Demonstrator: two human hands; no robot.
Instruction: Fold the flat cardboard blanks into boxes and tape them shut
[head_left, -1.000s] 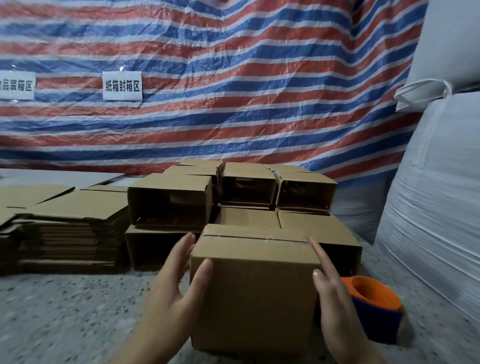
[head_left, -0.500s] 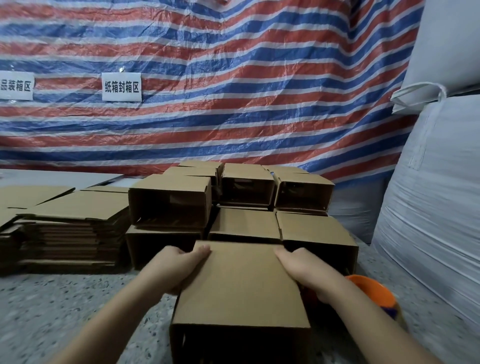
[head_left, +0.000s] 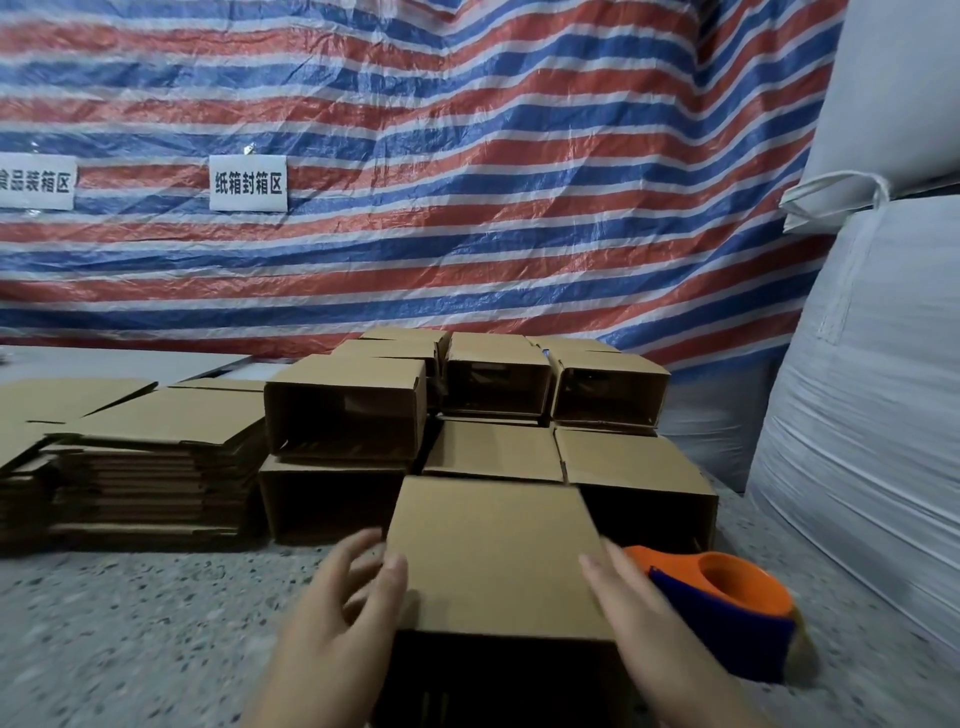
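Folded box lies on its side on speckled floor, open end twd the person, plain brown top up. Left hand w/ fingers spread, relaxed, thumb on the box's left edge. Right hand flat vs its right side, fingers straight. Orange-blue tape dispenser just right. Finished boxes stacked behind; flat blanks to the left.

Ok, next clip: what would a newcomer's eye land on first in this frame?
Probably the red, white and blue striped tarp filling the background, with two white signs on it. Next, the cardboard box in the near centre, open end facing the camera, flanked by the left hand and right hand. The orange and blue tape dispenser stands out just right of it.
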